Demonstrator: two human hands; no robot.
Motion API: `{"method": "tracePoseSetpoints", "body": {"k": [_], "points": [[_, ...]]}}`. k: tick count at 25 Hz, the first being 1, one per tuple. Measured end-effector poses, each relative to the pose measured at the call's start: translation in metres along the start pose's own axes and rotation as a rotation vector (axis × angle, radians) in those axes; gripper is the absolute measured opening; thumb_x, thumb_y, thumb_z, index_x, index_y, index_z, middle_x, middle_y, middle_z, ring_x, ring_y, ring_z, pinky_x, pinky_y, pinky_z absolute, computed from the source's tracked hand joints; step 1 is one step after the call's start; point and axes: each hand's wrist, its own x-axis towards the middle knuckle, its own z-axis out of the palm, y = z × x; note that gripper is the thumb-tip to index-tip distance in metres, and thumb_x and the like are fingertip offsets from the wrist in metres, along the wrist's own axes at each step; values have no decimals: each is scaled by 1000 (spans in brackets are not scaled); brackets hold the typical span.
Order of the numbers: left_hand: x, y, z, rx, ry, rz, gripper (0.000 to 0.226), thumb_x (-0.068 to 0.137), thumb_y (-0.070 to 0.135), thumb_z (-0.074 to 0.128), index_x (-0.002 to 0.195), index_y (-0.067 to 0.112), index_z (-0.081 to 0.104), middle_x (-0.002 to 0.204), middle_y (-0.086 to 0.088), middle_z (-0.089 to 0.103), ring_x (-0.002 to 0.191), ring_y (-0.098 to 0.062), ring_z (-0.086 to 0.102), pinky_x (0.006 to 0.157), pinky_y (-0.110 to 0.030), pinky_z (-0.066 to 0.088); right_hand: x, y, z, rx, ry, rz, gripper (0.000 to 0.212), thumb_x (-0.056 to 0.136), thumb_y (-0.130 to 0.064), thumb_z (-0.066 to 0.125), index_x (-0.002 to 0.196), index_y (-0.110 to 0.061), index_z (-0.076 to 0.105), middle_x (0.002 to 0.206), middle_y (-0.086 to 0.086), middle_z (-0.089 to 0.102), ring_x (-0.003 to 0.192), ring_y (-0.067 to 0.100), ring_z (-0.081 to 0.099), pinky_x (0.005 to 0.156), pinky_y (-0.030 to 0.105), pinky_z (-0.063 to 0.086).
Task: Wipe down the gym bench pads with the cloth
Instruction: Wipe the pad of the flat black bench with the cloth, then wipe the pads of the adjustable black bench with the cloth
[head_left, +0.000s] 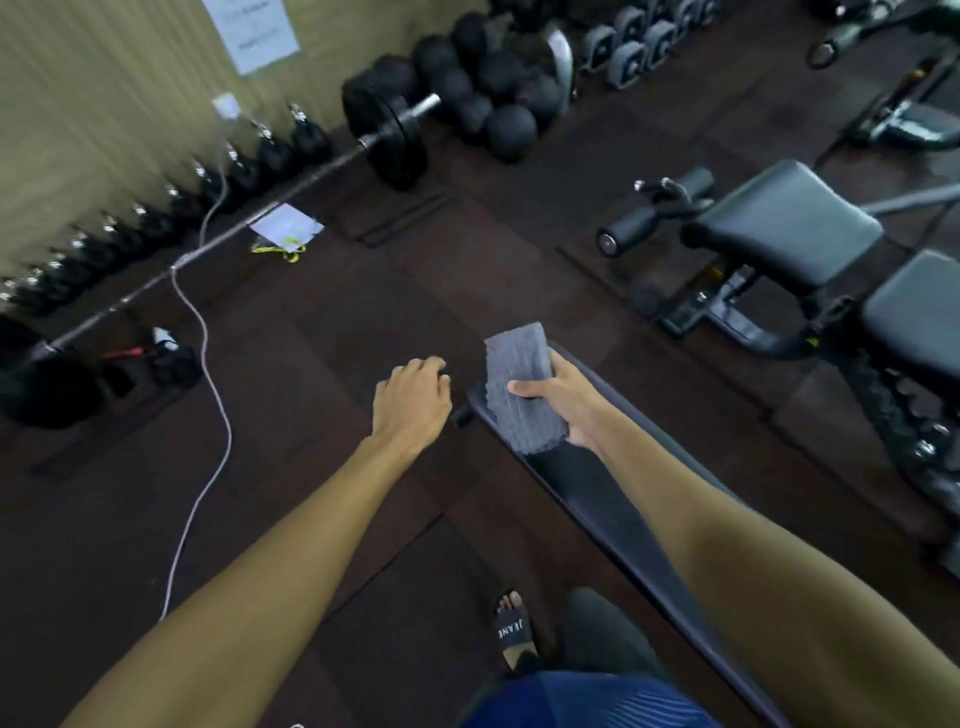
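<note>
Head cam looking down: right hand (563, 402) has fingers and thumb wrapped round a folded grey cloth (519, 384), held over the far end of the long black bench pad (597, 499). Can't tell if it's actually touching the pad. Left hand (413, 397) is just left of the pad's end, over the dark floor (322, 322), fingers loosely curled with nothing in them. Another padded bench (784, 223) sits off to the right, and a barbell (384, 135) lies near the wall.

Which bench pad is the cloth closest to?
The long narrow pad under the right hand gripping the grey cloth; the two squarer pads sit on another bench farther right.
</note>
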Motion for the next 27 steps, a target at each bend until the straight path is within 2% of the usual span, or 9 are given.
{"method": "tracePoseSetpoints", "body": {"k": [3,7,13,18,21,24,27], "points": [[30,-53,-28,-21,23,-82,34,102,28,39,131,20,56,128,-6,61,117,-29,55,94,-43,42,47,-27,55,-76,-45,2,47,86,-5,73,128,-17,55,120,9,68,106,29,67,88,49,57],[96,-110,-54,-47,46,-146,34,102,28,40,131,20,55,129,-5,61,118,-28,56,95,-43,43,127,-65,111,-141,-89,-20,43,87,-6,73,125,-16,56,117,10,68,103,30,68,84,48,58],[255,-164,-100,-17,50,-144,34,102,29,41,132,21,54,130,-4,60,119,-28,55,96,-44,41,277,-137,171,-124,-102,-38,45,87,-5,73,127,-14,55,118,11,67,105,30,67,88,51,56],[386,-173,-146,30,22,-33,34,102,30,40,132,22,53,129,-2,59,119,-26,54,96,-41,40,368,-214,185,-107,13,-66,45,84,-4,74,124,-14,55,118,12,67,105,31,66,93,54,54],[472,-166,-160,35,-5,73,35,102,30,38,133,22,52,129,-1,59,120,-25,53,96,-41,40,424,-255,176,-70,104,-91,42,85,-2,72,121,-15,56,117,11,67,103,29,67,92,51,55],[567,-151,-169,60,-39,220,35,102,30,39,134,22,52,130,-1,59,121,-25,52,97,-42,39,480,-291,161,2,216,-128,42,86,0,70,122,-14,55,117,12,67,100,27,67,85,45,57],[655,-116,-179,96,-75,371,36,102,30,39,134,21,53,129,-2,60,119,-25,54,96,-42,41,519,-328,139,97,354,-158,47,85,3,68,128,-9,53,120,15,66,105,32,67,86,49,58]]}}
